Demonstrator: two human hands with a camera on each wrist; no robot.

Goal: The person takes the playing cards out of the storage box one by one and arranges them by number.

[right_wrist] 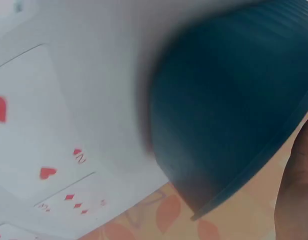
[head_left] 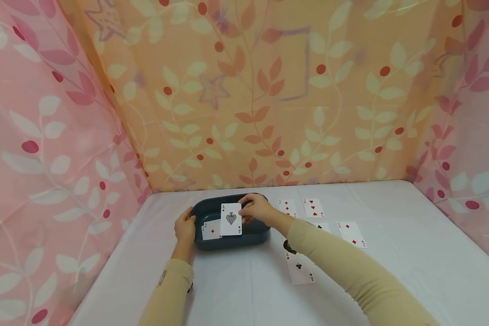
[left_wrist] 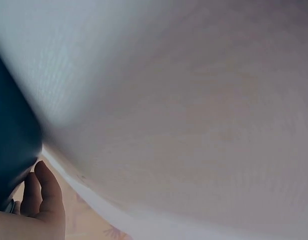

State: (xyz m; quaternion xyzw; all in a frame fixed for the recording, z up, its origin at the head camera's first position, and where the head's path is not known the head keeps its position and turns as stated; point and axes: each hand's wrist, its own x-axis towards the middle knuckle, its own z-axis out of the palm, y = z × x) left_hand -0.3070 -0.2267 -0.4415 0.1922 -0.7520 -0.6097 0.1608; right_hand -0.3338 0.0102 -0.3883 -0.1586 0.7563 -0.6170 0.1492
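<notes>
My left hand point(head_left: 185, 228) holds the left end of a dark blue plastic basin point(head_left: 232, 243), thumb at the rim. In the left wrist view its fingers point(left_wrist: 49, 192) are bent against the basin's outer side. Over the basin, my right hand point(head_left: 258, 209) pinches an ace of spades point(head_left: 231, 226) by its right edge, face up. An ace of diamonds point(head_left: 212, 230) lies inside the basin on the left, overlapping another card and partly covered by the ace of spades in the head view. In the right wrist view the right hand point(right_wrist: 296, 185) shows beyond the basin's rim.
Right of the basin, face-up cards lie on the white tabletop: a three of diamonds point(head_left: 286, 206), a three of hearts point(head_left: 313, 208), a two of diamonds point(head_left: 352, 234) and an ace of clubs point(head_left: 300, 269). A club card point(head_left: 323, 227) is partly hidden by my right sleeve. Patterned curtains point(head_left: 244, 90) surround the table.
</notes>
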